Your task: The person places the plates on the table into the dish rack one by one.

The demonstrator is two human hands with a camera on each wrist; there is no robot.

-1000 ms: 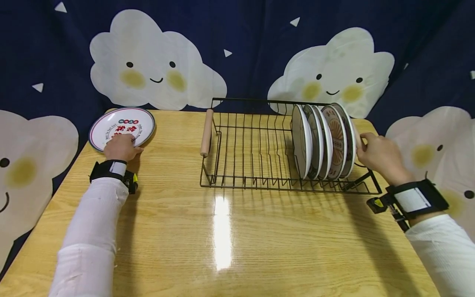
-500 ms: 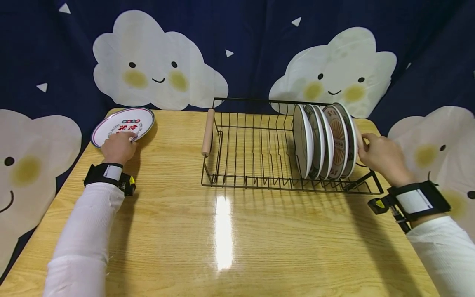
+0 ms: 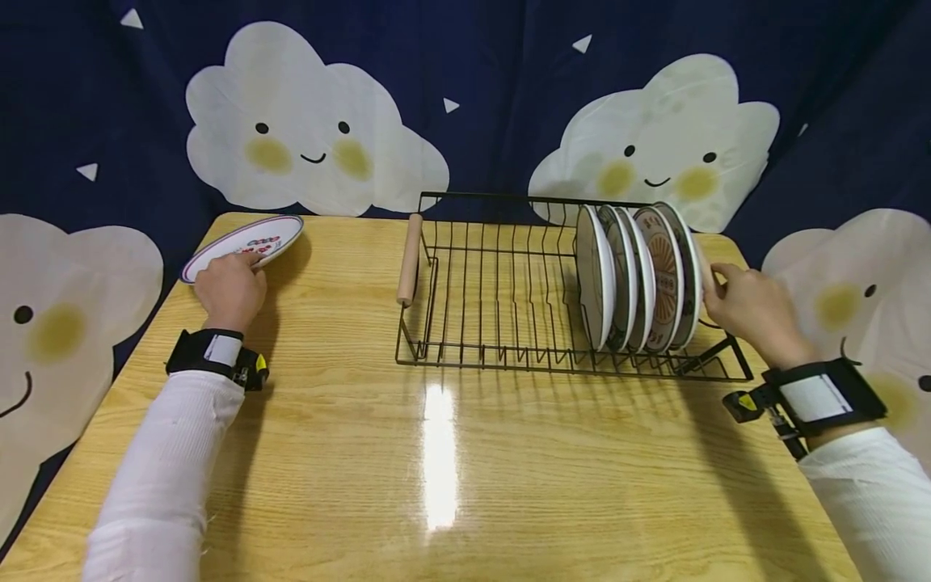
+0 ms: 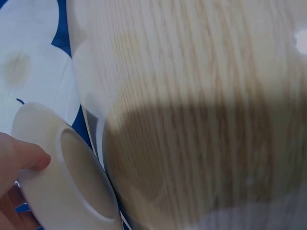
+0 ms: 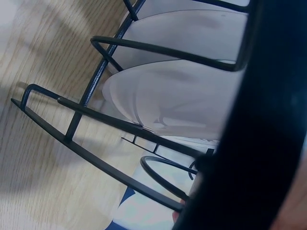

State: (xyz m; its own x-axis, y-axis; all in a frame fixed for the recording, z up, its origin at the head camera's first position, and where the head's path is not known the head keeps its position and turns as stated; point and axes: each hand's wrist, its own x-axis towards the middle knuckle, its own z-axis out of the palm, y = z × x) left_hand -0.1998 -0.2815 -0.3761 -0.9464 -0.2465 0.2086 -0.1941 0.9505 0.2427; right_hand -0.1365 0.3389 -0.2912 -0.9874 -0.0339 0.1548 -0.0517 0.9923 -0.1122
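My left hand (image 3: 231, 291) pinches the near edge of a white plate (image 3: 269, 240) with red print and a coloured rim at the table's back left. The plate is tilted, its near side raised. In the left wrist view the thumb lies on the plate's pale underside (image 4: 43, 187), beside the foot ring. At the other side, my right hand (image 3: 752, 307) grips the right end of a black wire dish rack (image 3: 494, 369), at its wooden handle, which fingers and plates mostly hide. Several plates (image 3: 596, 279) stand on edge in the rack's right part.
A matching wooden handle (image 3: 410, 263) is at the rack's left end, nearest the held plate. The wooden table (image 3: 327, 469) ends at the back against a dark blue cloth (image 3: 480, 65) with white clouds. The right wrist view shows the rack's end wires (image 5: 163, 50) close up.
The plate in my left hand has tipped from nearly flat to steeply tilted, its near edge rising. My right hand has stayed on the rack's end.
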